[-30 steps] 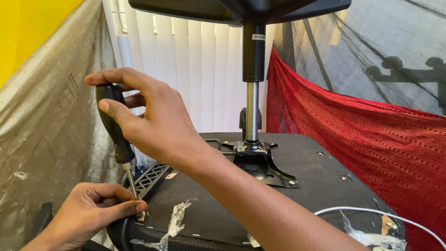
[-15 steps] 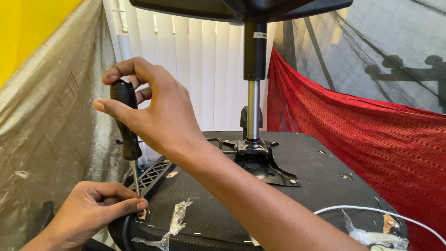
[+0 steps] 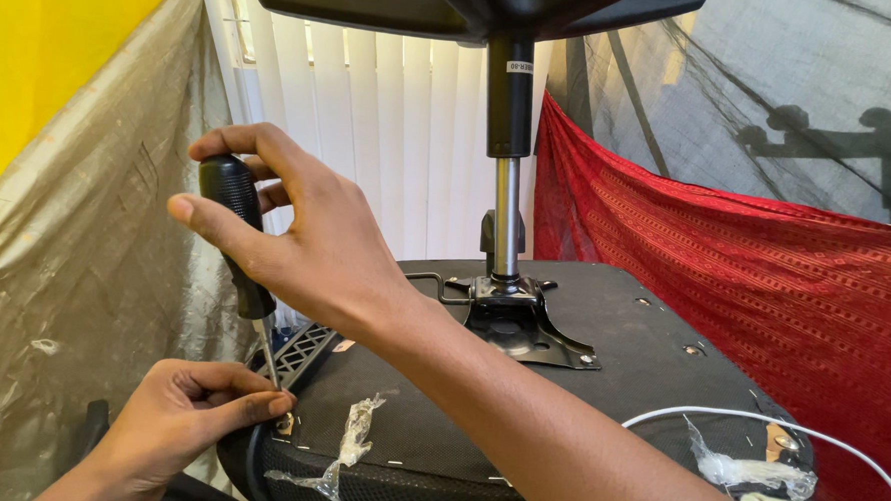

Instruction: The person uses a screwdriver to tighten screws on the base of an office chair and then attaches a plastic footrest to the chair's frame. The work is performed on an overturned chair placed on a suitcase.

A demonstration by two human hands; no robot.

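Two bare hands at work on an upturned chair seat (image 3: 580,387), black underside facing up. Right hand (image 3: 306,239) wraps the black handle of a screwdriver (image 3: 234,221), fingers curled tight round it, thumb along the side; tool nearly upright w/ a slight tilt, metal shaft running down to the seat's near-left edge. Left hand (image 3: 183,414) sits low at that edge, thumb & forefinger pinched narrow right at the shaft tip; whether a screw is betw them can't tell, too small. Just beside the tip, a black mesh part (image 3: 306,347) shows at the seat's left rim. Metal mount plate (image 3: 518,319) sits mid-seat, w/ a chrome post (image 3: 505,218) rising from it to the black base (image 3: 456,6) overhead. Scraps of clear plastic wrap (image 3: 352,432) cling to the front of the seat, more at the right corner. White cable (image 3: 758,425) loops over the right side. Red cloth (image 3: 724,283) hangs right, grey sheet (image 3: 84,265) left, white blinds (image 3: 370,147) behind
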